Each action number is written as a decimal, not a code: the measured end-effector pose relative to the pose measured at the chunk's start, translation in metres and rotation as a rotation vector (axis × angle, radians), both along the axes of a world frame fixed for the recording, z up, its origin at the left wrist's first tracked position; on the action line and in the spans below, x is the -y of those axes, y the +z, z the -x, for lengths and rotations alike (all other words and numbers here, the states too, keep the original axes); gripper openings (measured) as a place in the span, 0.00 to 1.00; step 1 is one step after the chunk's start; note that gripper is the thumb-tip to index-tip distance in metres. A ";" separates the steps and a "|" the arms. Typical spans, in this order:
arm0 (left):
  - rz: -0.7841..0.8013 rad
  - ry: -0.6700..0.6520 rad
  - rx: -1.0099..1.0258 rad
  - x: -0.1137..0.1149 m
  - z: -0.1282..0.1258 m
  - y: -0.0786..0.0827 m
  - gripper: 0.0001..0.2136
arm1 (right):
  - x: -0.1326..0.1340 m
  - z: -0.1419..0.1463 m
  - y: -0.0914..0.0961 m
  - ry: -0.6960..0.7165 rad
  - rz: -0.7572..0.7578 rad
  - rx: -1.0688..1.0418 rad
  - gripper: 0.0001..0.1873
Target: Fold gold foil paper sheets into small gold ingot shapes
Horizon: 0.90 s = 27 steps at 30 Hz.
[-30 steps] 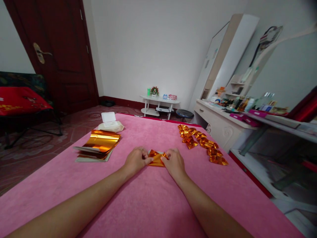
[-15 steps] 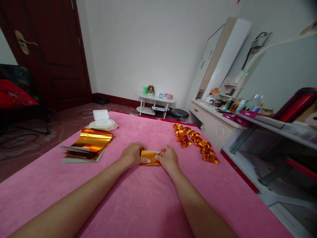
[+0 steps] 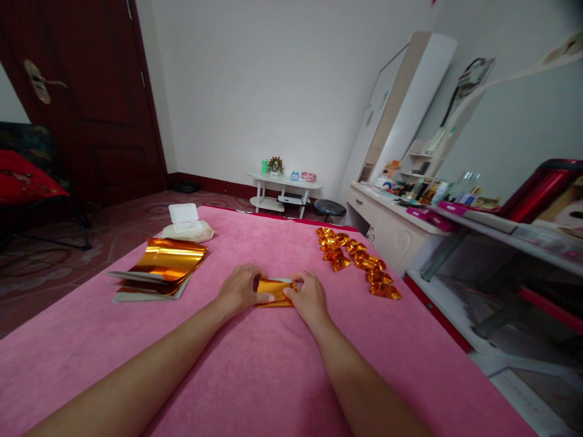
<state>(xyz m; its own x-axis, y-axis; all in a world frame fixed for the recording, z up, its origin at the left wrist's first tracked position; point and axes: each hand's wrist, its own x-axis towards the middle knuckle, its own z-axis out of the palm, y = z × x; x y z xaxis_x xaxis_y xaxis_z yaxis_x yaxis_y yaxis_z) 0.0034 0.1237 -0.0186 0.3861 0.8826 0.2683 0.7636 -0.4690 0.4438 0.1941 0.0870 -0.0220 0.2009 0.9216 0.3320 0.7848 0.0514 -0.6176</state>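
Between my hands, on the pink cloth [image 3: 255, 376], lies a folded sheet of gold foil paper [image 3: 274, 292]. My left hand [image 3: 242, 287] grips its left end, thumb on top and fingers curled behind the far edge. At the right end my right hand [image 3: 310, 295] pinches the paper, with its thumb pressed on the gold face. Both hands are closed on the same piece, and parts of their fingers are hidden behind it. To the left sits a stack of gold foil paper sheets [image 3: 175, 260], their ends curling up. Several folded gold foil pieces [image 3: 355, 252] lie in rows to the right.
A wipes pack [image 3: 189, 230] with its white lid raised stands behind the stack. Beyond the cloth are a small white table [image 3: 285, 179] and a round stool [image 3: 330, 208]. A dresser [image 3: 387, 209] with bottles stands along the right side.
My hands stay on the folded foil paper with only slight finger shifts. The whole view has moved a little; the stack and the folded pieces lie as before.
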 end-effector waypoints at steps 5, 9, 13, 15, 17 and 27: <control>0.022 -0.013 0.002 -0.003 0.000 0.001 0.22 | 0.002 -0.001 0.000 0.009 -0.014 -0.006 0.10; 0.019 -0.028 0.001 -0.003 0.001 0.001 0.22 | 0.002 -0.001 0.001 0.010 -0.004 -0.001 0.10; 0.006 -0.034 0.013 -0.003 0.001 -0.002 0.23 | 0.002 -0.001 0.001 0.014 -0.009 -0.008 0.10; -0.001 -0.033 0.019 -0.003 0.002 -0.003 0.23 | 0.002 -0.002 0.001 0.017 -0.013 -0.016 0.11; -0.006 -0.032 0.023 -0.003 0.002 -0.004 0.23 | 0.002 -0.002 0.000 0.016 -0.014 -0.018 0.11; -0.030 -0.064 0.013 -0.002 0.002 -0.003 0.24 | 0.003 -0.002 0.000 0.015 -0.006 -0.018 0.10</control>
